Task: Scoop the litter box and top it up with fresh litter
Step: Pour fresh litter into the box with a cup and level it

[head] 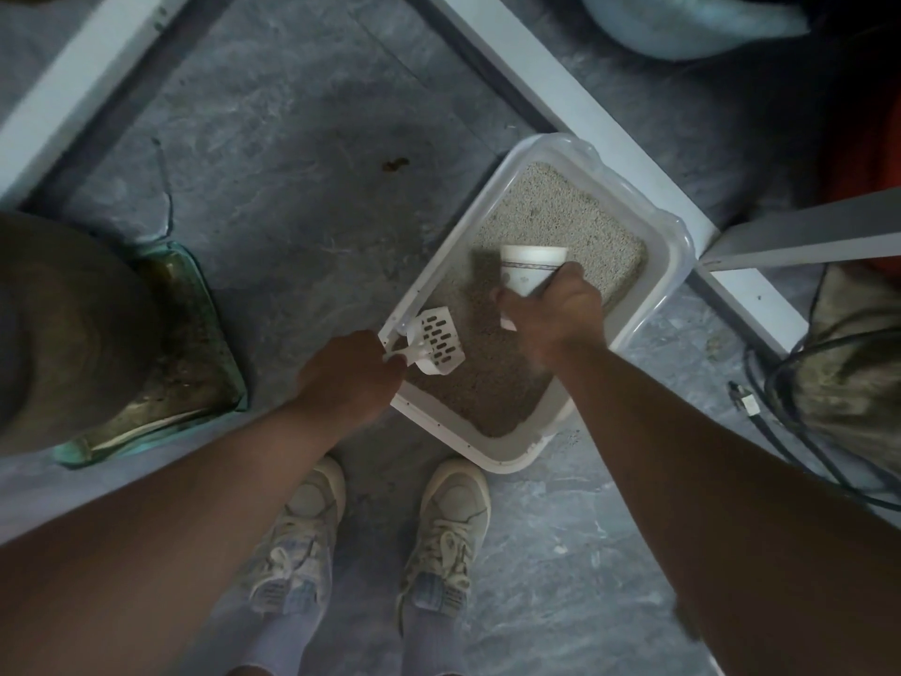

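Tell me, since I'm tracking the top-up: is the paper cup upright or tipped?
Tipped. The right hand holds the cup on its side over the litter box; whether litter remains inside cannot be told.

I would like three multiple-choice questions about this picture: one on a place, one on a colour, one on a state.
1. Where is the slotted scoop?
A. Over the litter box's near-left corner
B. On the floor beside the shoes
C. In the green tray

2. What colour is the scoop?
A. Red
B. White
C. Black

3. How is the paper cup?
A. Lying crushed on the floor
B. Standing upright in the litter
C. Held tipped over the litter

Answers:
1 A: the left hand holds it above the litter box.
2 B: plainly white.
3 C: the right hand grips it tilted.
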### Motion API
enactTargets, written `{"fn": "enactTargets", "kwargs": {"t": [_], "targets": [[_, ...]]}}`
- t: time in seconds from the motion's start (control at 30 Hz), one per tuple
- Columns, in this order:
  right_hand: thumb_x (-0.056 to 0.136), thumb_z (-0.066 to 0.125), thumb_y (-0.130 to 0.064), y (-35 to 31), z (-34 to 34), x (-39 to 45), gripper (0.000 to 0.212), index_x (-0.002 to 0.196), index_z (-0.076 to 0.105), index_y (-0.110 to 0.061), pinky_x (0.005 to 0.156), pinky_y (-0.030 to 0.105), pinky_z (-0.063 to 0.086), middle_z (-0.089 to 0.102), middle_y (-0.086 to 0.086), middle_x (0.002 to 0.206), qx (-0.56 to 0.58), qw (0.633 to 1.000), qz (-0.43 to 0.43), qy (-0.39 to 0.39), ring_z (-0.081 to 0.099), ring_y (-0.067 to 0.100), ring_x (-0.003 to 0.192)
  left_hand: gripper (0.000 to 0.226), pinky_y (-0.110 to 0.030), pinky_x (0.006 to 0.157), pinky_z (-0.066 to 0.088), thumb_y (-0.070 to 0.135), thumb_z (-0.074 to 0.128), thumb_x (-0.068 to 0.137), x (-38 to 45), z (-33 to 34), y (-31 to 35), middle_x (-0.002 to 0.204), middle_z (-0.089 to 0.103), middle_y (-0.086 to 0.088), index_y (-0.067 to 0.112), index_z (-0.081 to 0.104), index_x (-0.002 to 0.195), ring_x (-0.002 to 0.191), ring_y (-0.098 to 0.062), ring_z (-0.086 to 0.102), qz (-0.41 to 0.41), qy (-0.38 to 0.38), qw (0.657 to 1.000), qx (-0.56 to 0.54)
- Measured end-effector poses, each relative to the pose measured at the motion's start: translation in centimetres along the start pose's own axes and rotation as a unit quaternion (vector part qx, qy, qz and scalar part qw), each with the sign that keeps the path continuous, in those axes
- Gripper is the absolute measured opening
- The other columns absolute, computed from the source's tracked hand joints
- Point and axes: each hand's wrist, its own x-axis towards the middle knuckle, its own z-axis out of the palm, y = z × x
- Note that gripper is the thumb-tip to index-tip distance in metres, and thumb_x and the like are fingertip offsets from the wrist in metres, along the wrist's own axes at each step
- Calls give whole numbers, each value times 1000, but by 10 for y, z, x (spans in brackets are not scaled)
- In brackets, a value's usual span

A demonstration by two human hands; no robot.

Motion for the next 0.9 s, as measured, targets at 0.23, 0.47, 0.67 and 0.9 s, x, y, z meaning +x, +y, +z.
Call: {"fn": "enactTargets", "kwargs": {"t": [0.23, 0.47, 0.67, 0.9], "targets": [[79, 80, -45, -3, -13, 13, 62, 120, 51, -9, 68, 24, 41, 58, 4, 101, -12, 1000, -15, 4, 53, 20, 83, 34, -34, 72, 52, 53, 48, 90, -2, -2, -2, 91, 68, -2, 22, 61, 96, 85, -25, 66, 3, 3, 1000, -6], [75, 82, -49, 10, -20, 5, 65, 117, 52, -9, 70, 35, 59, 66, 7, 102, -46, 998, -18, -33, 68, 24, 84, 34, -32, 69, 47, 53, 47, 90, -2, 0, -4, 92, 68, -3, 22, 61, 97, 86, -25, 65, 1, -4, 1000, 2], [75, 83, -46, 37, -14, -24, 57, 113, 53, -16, 59, 21, 51, 64, -5, 92, -69, 987, -60, -133, 61, 3, 74, 37, -35, 75, 53, 51, 48, 91, -4, 3, -3, 97, 70, -7, 19, 63, 101, 89, -28, 66, 2, -14, 1000, 2], [72, 81, -52, 24, 4, -23, 58, 111, 54, -19, 71, 33, 56, 69, -3, 95, -86, 979, -137, -124, 66, 16, 82, 38, -34, 73, 50, 52, 49, 91, -5, 3, -1, 98, 68, -6, 18, 63, 101, 90, -28, 65, -8, -17, 1000, 8]]}}
